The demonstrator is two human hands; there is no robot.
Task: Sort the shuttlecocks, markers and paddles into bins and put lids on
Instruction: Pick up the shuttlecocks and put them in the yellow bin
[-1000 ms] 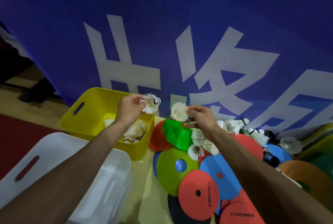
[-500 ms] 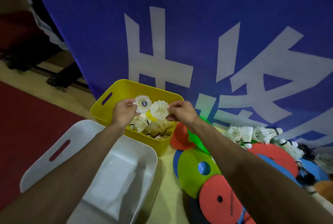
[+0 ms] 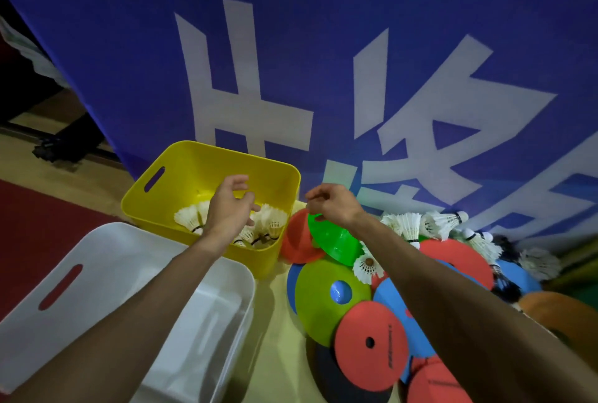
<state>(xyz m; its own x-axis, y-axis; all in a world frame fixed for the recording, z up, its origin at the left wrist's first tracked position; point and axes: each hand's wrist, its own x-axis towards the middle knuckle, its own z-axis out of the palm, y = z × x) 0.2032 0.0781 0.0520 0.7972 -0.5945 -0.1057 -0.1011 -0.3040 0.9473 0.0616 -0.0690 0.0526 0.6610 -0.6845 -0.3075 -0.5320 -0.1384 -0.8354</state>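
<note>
Our left hand (image 3: pixel 229 208), fingers apart and empty, hovers over the yellow bin (image 3: pixel 181 159); our right hand (image 3: pixel 333 205), loosely curled and empty, is nearer the loose shuttlecocks (image 3: pixel 407 224) lying rightward

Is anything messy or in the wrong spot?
Yes. One shuttlecock lies on the pile of marker discs, and loose shuttlecocks lie jumbled along the blue banner, outside the yellow bin that holds the rest. Nothing looks broken.
</note>
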